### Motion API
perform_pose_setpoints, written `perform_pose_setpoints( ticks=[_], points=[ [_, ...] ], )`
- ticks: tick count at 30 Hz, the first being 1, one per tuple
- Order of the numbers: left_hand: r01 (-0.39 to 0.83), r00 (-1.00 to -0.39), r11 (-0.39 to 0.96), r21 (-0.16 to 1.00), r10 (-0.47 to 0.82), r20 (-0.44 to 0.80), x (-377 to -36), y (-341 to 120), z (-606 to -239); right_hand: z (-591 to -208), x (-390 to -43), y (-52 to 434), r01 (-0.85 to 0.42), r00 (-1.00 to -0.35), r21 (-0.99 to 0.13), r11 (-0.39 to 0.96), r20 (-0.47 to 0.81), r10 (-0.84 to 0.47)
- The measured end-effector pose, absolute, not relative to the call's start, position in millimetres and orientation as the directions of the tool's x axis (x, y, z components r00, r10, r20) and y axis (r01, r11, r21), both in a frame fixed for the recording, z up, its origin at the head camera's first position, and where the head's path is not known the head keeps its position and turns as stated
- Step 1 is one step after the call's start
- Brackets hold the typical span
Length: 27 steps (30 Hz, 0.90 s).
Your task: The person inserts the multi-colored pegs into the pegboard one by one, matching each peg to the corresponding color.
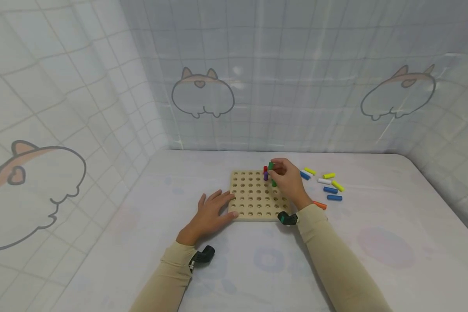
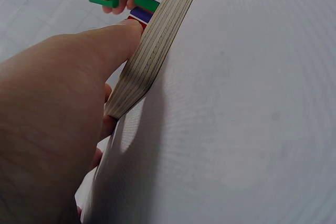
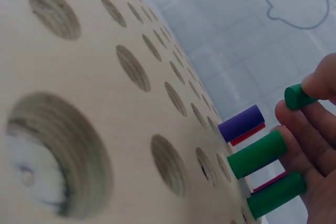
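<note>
A wooden pegboard [image 1: 242, 210] with rows of round holes lies on the table. Between thumb and fingertips, my right hand [image 1: 290, 184] pinches a green peg [image 3: 299, 97] above the board's far right part. Just below it, a purple peg [image 3: 241, 123], a red peg [image 3: 248, 135] and two green pegs, one nearer the hand [image 3: 257, 155], stand in holes. Another red and purple bit shows behind the lower green peg [image 3: 276, 195]. My left hand [image 1: 210, 216] rests at the board's left edge with fingers extended, its thumb [image 2: 126, 38] at the near left corner.
Loose pegs lie on the white table right of the board: several yellow [image 1: 329, 176], blue [image 1: 334, 197] and white [image 1: 324, 181] ones. An orange peg [image 1: 320, 205] lies by the right wrist, partly hidden. Behind the table hangs a tile-patterned curtain [image 1: 273, 108].
</note>
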State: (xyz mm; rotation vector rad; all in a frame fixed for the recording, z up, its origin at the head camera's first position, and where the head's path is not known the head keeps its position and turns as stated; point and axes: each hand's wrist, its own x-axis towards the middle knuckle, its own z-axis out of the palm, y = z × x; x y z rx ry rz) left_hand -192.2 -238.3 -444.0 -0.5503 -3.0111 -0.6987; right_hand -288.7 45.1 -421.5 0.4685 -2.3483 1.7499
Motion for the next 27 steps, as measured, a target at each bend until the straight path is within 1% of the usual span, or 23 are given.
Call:
perform_pose_setpoints(
  ticks=[12, 21, 27],
  points=[
    [0.332, -0.940, 0.840, 0.430, 0.332, 0.078, -191.7, -237.4, -446.4, -424.6, -287.0, 44.3, -0.355, -0.933, -0.844, 0.402, 0.291, -0.214],
    [0.336, -0.939, 0.838, 0.430, 0.333, 0.083, -192.2, -237.4, -448.0, -422.2, -283.8, 45.4, -0.396, -0.913, -0.810, 0.432, 0.296, -0.281],
    [0.335, -0.939, 0.836, 0.434, 0.336, 0.079, -193.4, -238.3, -448.3, -421.7, -283.2, 46.0, -0.421, -0.902, -0.781, 0.461, 0.308, -0.301]
  ],
)
